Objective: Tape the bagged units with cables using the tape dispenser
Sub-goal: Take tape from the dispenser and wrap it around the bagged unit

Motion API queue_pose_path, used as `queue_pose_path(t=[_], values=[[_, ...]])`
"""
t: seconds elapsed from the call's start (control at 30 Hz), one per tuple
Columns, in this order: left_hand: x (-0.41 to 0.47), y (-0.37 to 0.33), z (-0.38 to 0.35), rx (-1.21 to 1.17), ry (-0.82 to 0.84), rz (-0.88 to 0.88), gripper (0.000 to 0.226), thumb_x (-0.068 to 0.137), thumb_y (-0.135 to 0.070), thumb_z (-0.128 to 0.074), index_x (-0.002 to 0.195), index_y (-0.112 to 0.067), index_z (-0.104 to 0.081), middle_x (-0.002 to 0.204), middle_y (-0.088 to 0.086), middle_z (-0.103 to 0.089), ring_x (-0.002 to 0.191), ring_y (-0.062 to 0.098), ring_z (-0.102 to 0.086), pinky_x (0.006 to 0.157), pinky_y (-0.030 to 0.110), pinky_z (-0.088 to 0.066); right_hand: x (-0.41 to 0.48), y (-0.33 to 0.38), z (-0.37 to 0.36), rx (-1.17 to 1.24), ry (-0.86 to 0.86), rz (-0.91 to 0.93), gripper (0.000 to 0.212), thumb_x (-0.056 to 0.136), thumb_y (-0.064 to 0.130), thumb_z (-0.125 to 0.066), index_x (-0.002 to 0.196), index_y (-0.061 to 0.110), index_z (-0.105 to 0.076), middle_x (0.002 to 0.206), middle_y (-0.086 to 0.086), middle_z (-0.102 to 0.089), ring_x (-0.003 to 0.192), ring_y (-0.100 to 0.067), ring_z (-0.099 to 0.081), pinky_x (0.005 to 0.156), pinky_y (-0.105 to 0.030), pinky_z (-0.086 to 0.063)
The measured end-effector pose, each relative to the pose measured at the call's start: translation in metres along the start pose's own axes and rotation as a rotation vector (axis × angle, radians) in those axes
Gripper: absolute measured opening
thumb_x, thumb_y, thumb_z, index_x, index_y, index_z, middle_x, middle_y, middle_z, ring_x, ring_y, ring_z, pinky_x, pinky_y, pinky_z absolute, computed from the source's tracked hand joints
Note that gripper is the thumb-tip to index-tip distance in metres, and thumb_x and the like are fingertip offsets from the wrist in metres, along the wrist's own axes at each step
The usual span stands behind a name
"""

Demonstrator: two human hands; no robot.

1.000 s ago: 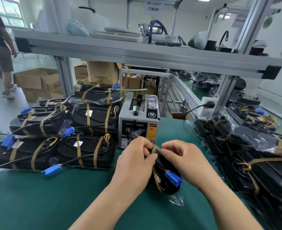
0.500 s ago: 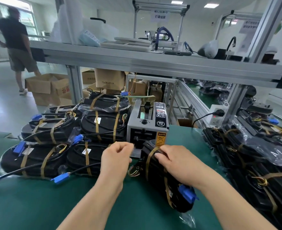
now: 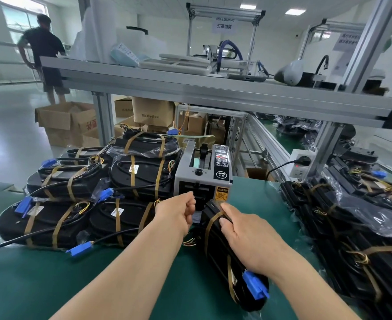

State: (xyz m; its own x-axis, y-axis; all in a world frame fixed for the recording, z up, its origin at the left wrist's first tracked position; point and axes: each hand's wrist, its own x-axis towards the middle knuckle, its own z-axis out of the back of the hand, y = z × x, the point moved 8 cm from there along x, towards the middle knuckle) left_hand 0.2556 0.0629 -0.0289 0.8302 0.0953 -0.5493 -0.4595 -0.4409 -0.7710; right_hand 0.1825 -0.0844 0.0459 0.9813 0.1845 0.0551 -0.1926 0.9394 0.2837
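Note:
A grey tape dispenser (image 3: 204, 179) stands mid-table on the green mat (image 3: 52, 285). In front of it lies a black bagged unit (image 3: 215, 248) with brown tape bands and a blue cable plug (image 3: 255, 288). My right hand (image 3: 248, 236) grips this unit from above, thumb across its top edge. My left hand (image 3: 176, 213) is at the dispenser's outlet slot with its fingers curled. Whether tape sits between those fingers is hidden.
Taped bagged units are stacked left of the dispenser (image 3: 58, 218), and more fill the right side (image 3: 352, 227). An aluminium shelf beam (image 3: 213, 93) crosses overhead. A power strip (image 3: 302, 165) sits behind. A person (image 3: 45, 54) stands by cardboard boxes (image 3: 68, 121) far left.
My left hand left the unit and reached to the dispenser's outlet. My right hand laid the unit down lengthwise in front of the dispenser and keeps hold of it.

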Motion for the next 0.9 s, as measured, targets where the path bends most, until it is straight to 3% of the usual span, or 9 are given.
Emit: queue_pose_path(t=[0.2, 0.33, 0.47, 0.6, 0.73, 0.9], values=[[0.003, -0.002, -0.014, -0.086, -0.048, 0.045, 0.015, 0.092, -0.014, -0.068, 0.079, -0.011, -0.060, 0.048, -0.003, -0.054, 0.037, 0.006, -0.047, 0.035, 0.016, -0.033, 0.003, -0.002, -0.001, -0.016, -0.020, -0.001, 0.048, 0.106, 0.045, -0.027, 0.152, 0.032, -0.029, 0.113, -0.007, -0.069, 0.100, -0.032, -0.061, 0.083, -0.041, -0.050], [-0.005, -0.004, -0.008, -0.180, -0.177, -0.059, 0.018, 0.082, -0.008, -0.071, 0.074, -0.009, -0.056, 0.040, -0.003, -0.053, 0.036, 0.009, -0.046, 0.033, 0.014, -0.034, 0.003, -0.004, -0.002, -0.002, -0.020, -0.012, 0.048, 0.106, 0.045, -0.027, 0.152, 0.033, -0.030, 0.114, -0.007, -0.069, 0.102, -0.031, -0.061, 0.085, -0.040, -0.050], [-0.021, -0.009, -0.006, -0.122, -0.002, -0.219, 0.019, 0.084, -0.012, -0.070, 0.068, -0.015, -0.059, 0.044, -0.007, -0.051, 0.037, 0.005, -0.043, 0.043, 0.020, -0.037, 0.002, -0.005, -0.003, 0.015, -0.030, -0.012, 0.048, 0.105, 0.047, -0.028, 0.152, 0.036, -0.030, 0.111, -0.005, -0.070, 0.099, -0.029, -0.062, 0.084, -0.040, -0.051], [-0.044, -0.016, -0.007, 0.136, 0.214, -0.359, 0.027, 0.085, -0.014, -0.071, 0.059, -0.018, -0.063, 0.055, -0.003, -0.054, 0.042, 0.006, -0.045, 0.045, 0.017, -0.041, 0.003, -0.004, -0.002, -0.001, -0.048, -0.004, 0.042, 0.105, 0.046, -0.029, 0.145, 0.036, -0.035, 0.106, -0.005, -0.070, 0.095, -0.031, -0.063, 0.080, -0.040, -0.051], [-0.059, -0.024, -0.011, 0.356, 0.231, -0.473, 0.032, 0.085, -0.018, -0.071, 0.055, -0.018, -0.060, 0.053, 0.000, -0.050, 0.043, 0.007, -0.042, 0.044, 0.016, -0.037, 0.001, -0.003, 0.000, 0.008, -0.049, -0.013, 0.037, 0.104, 0.046, -0.031, 0.139, 0.036, -0.039, 0.109, -0.009, -0.070, 0.099, -0.035, -0.063, 0.080, -0.040, -0.050], [-0.068, -0.028, -0.022, 0.410, 0.254, -0.509, 0.028, 0.087, -0.015, -0.071, 0.060, -0.016, -0.062, 0.044, -0.011, -0.053, 0.034, -0.001, -0.046, 0.036, 0.010, -0.035, 0.000, -0.003, 0.000, 0.015, -0.062, -0.007, 0.036, 0.104, 0.045, -0.032, 0.136, 0.034, -0.042, 0.106, -0.009, -0.070, 0.097, -0.036, -0.062, 0.075, -0.039, -0.047]])
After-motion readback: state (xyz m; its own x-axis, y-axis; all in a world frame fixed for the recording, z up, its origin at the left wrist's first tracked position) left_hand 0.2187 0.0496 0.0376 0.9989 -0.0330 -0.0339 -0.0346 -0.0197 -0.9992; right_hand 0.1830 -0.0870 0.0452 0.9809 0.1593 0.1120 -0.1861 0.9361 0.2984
